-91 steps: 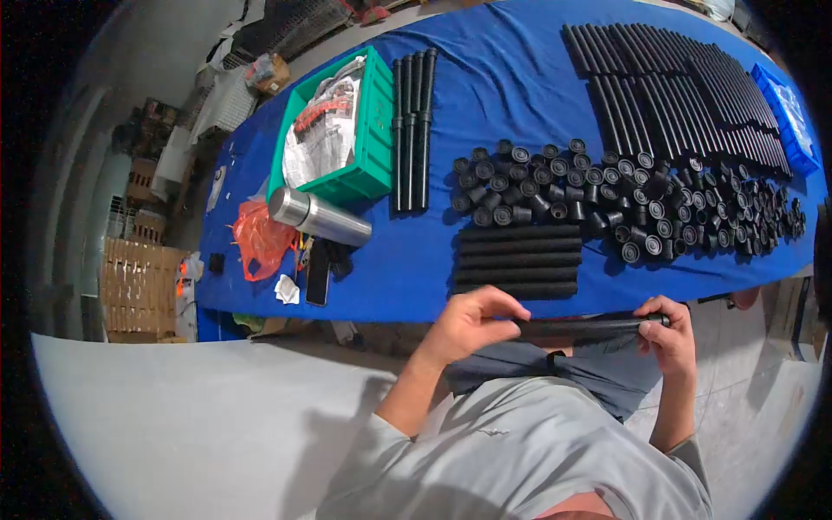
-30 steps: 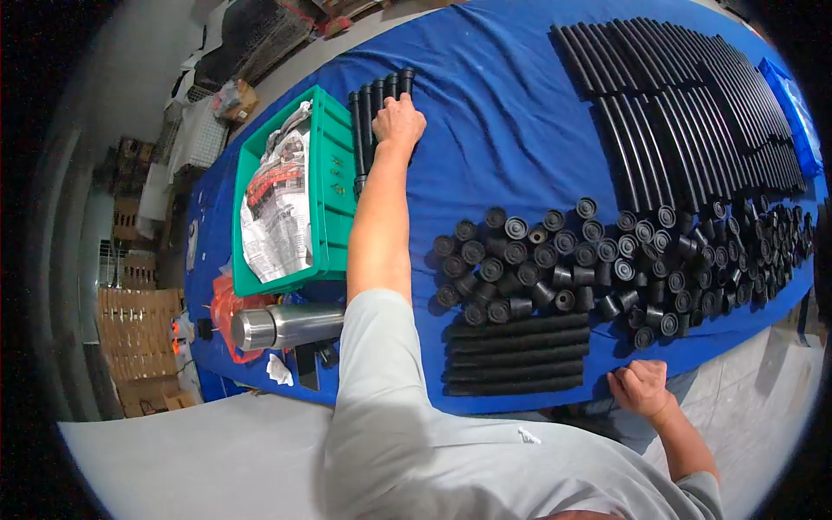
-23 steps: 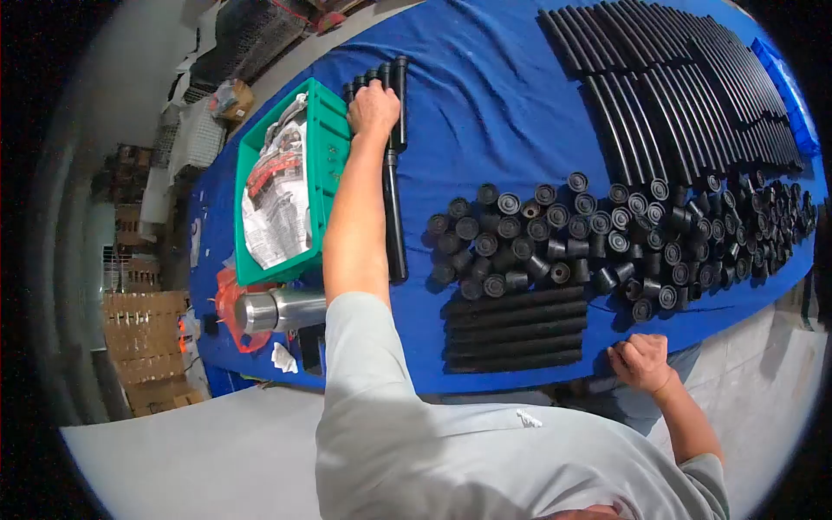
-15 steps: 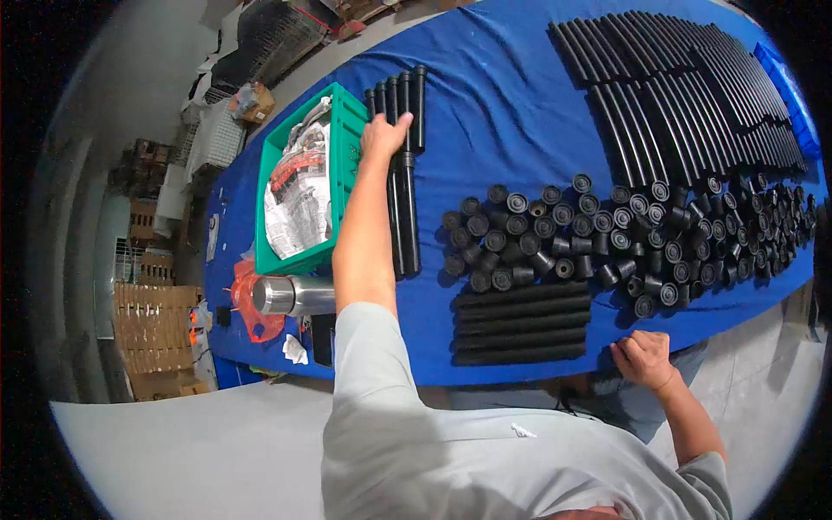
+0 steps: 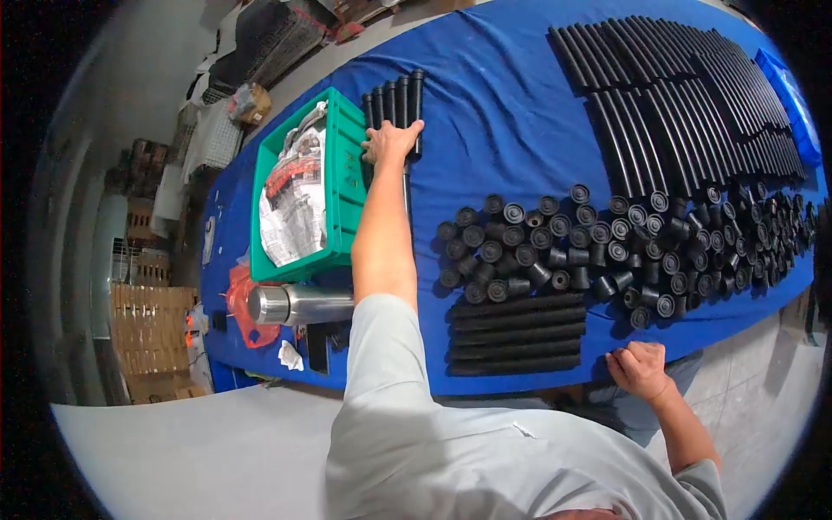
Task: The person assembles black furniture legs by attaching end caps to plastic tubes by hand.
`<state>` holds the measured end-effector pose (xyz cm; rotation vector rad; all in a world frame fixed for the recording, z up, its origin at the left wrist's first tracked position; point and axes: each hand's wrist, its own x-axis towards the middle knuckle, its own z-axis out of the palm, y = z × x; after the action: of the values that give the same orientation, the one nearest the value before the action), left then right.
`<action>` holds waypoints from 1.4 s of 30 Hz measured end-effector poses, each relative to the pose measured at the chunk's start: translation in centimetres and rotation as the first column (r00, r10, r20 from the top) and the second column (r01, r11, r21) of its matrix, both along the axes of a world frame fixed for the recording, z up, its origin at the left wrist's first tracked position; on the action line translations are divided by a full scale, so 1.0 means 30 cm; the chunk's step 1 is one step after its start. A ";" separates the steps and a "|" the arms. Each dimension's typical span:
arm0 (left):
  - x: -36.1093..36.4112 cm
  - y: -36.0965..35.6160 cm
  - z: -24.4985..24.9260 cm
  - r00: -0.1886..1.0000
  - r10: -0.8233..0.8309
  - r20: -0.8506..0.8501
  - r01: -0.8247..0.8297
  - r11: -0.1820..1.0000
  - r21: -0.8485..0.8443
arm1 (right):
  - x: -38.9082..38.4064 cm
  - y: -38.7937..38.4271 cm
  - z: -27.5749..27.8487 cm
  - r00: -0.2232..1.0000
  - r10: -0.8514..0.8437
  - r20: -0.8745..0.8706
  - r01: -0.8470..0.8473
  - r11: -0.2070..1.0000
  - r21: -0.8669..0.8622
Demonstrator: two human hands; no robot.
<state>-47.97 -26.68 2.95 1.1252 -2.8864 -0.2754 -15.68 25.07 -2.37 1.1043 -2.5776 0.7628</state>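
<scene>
My left hand (image 5: 392,141) lies over a row of black capped tubes (image 5: 403,100) beside the green crate, thumb and fingers spread across them. More tubes run down below it, partly covered by my forearm. My right hand (image 5: 639,369) rests closed at the near edge of the blue cloth, its curled fingers hiding whatever may be inside. Nearest to it are many black round caps (image 5: 666,305) and a stack of short black foam-like tubes (image 5: 518,340).
The green crate (image 5: 346,178) holds crumpled newspaper (image 5: 295,204). Below it lie a steel flask (image 5: 316,305), a red plastic bag (image 5: 243,303) and a dark phone-like object (image 5: 318,348). Long black tubes (image 5: 646,139) fill the far right, beside a blue tray (image 5: 784,100).
My left hand has moved slightly right and down over the tubes, and its fingers have spread. The view has shifted a little. My right hand stays closed at the edge.
</scene>
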 end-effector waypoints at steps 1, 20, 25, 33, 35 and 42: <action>0.000 0.005 0.002 1.000 0.002 -0.015 -0.002 1.000 0.001 | -0.001 -0.001 0.000 1.000 0.002 0.005 -0.002 1.000 0.004; -0.036 0.063 0.008 0.995 0.099 0.002 -0.099 0.995 0.023 | -0.003 -0.005 0.017 1.000 0.008 0.019 -0.008 1.000 -0.014; -0.068 0.042 -0.015 0.993 0.119 0.006 -0.119 0.992 0.036 | -0.006 0.001 0.012 1.000 0.017 0.024 -0.016 1.000 -0.021; -0.089 0.040 -0.021 0.989 0.149 0.014 -0.150 0.988 0.036 | -0.006 0.006 0.008 1.000 0.021 0.013 -0.020 1.000 -0.022; -0.084 0.037 -0.021 0.989 0.150 0.013 -0.151 0.988 0.031 | 0.002 0.001 0.011 1.000 0.012 0.018 -0.012 1.000 -0.028; -0.073 0.013 -0.012 0.999 0.049 -0.020 -0.049 0.998 0.039 | 0.018 0.022 -0.007 0.996 0.005 0.093 -0.008 1.000 0.030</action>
<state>-50.17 -26.29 2.60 1.1896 -2.8426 -0.3407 -15.15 25.74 -2.57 1.1119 -2.6726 0.7970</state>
